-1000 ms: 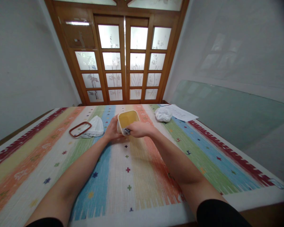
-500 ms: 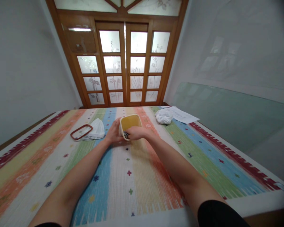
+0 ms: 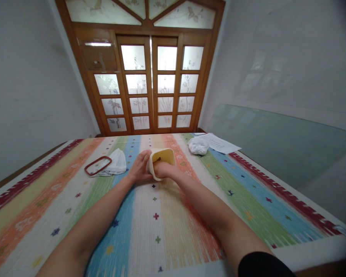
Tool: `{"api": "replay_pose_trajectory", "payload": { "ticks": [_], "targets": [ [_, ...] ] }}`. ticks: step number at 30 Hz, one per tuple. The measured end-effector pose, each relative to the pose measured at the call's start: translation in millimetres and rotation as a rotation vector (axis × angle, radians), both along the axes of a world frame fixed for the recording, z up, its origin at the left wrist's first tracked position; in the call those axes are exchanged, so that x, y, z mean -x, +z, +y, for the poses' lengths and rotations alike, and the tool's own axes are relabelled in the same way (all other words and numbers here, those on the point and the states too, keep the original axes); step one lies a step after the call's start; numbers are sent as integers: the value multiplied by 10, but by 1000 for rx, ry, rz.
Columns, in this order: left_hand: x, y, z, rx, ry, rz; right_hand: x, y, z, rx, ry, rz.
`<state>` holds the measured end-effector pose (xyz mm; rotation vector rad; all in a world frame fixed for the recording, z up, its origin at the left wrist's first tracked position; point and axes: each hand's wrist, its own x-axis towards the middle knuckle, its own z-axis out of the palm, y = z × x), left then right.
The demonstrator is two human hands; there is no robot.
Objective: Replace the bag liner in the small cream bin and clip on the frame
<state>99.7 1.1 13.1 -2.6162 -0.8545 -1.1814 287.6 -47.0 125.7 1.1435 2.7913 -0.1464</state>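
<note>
A pale yellow plastic bin (image 3: pixel 169 154) is tilted on the striped tablecloth, its mouth toward me. My left hand (image 3: pixel 140 167) grips its left side, thumb and fingers spread round the wall. My right hand (image 3: pixel 162 169) reaches through the mouth into the bin. Its fingers are mostly hidden inside, so what they hold does not show. A small dark spot shows on the inner wall just above that hand. To the left lies a red-brown rounded rectangular ring (image 3: pixel 89 173), touching a crumpled white bag (image 3: pixel 118 161).
A white bundle (image 3: pixel 198 146) lies at the far right beside printed paper sheets (image 3: pixel 219 143). The striped cloth (image 3: pixel 144 227) covers the table. A pale green glass panel (image 3: pixel 271 138) leans along the right wall, and wooden doors (image 3: pixel 151 88) stand behind the table.
My right hand has gone deeper into the bin, and the dark patterned thing by its fingers is now out of sight. The bin is tilted more, with my left hand still on it.
</note>
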Motion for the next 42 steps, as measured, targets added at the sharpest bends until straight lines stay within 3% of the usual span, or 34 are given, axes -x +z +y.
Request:
{"api": "replay_pose_trajectory", "payload": {
  "ticks": [6,13,15,18,23,25,28,36,39,42],
  "targets": [
    [23,-10,62,34,12,-73,-115,47,67,77,-49,-44],
    [63,40,111,116,-26,-210,-313,492,-176,30,-15,-11],
    [55,60,91,134,-29,-218,-333,542,-211,26,-22,1],
    [43,70,60,151,-12,-206,-292,427,-142,51,-34,-18],
    [35,45,47,94,-33,-102,-106,-3,102,104,-72,-24],
    [37,34,54,75,-40,-63,-58,-90,152,104,-54,0],
    [48,21,75,90,-21,-86,-67,-30,133,111,-51,-17],
    [77,41,122,165,-35,-219,-328,596,-271,26,-20,49],
    [59,69,90,169,-32,-207,-305,579,-274,-5,-83,16],
    [32,95,37,124,-37,-150,-215,375,-137,34,-148,-63]
  ]
}}
